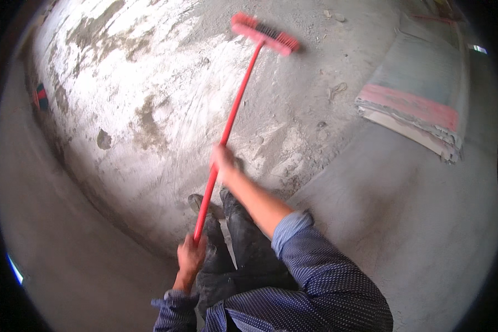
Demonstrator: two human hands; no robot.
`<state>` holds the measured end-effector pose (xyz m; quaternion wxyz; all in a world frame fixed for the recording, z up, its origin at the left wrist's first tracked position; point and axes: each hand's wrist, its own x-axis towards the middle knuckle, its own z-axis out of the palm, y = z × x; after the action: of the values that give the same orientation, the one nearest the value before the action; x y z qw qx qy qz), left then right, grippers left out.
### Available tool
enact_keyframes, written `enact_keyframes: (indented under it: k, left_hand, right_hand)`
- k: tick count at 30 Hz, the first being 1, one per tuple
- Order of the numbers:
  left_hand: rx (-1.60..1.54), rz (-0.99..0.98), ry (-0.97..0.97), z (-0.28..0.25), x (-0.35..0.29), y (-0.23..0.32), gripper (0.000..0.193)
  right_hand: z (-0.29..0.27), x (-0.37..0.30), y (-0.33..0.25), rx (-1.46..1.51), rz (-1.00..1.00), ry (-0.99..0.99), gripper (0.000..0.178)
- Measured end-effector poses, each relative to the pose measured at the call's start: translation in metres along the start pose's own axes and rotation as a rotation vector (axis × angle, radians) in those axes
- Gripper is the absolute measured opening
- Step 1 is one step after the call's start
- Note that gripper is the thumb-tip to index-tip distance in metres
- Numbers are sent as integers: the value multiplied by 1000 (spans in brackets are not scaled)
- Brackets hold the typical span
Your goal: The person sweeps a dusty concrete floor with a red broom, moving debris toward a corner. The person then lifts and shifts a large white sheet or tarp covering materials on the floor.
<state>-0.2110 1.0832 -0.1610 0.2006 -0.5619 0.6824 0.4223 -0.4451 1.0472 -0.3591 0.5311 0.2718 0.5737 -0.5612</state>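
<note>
A push broom (241, 91) with a long red handle slants across the middle of the view. Its red head with dark bristles lies at the far end, over the dusty floor, slightly blurred. My left hand (191, 253) is wrapped round the near end of the handle. Farther up, my right hand (222, 160) grips the handle about midway, with that arm stretched forward. Around the broom head the concrete floor (166, 83) carries grey dust and small debris.
At the right, a stack of grey sheets (426, 77) with a pink band and ragged edges lies against the wall (404, 210). A small red and dark object (41, 97) is by the left wall (55, 182). Pebbles (337, 16) lie far off. My shoes (196, 202) are below my hands.
</note>
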Motion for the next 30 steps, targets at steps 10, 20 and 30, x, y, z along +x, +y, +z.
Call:
enact_keyframes:
  k: [10, 20, 30]
  left_hand:
    - [176, -261, -80, -54, -276, -210, 37]
    - [-83, 38, -93, -4, -31, 17, 35]
    - [-84, 23, 8, -30, -86, -88, 32]
  right_hand:
    - [16, -264, 252, 29, 863, -51, 29]
    - [-40, 1, 13, 27, -36, 150, 43]
    - [12, -80, 89, 78, 53, 31, 33]
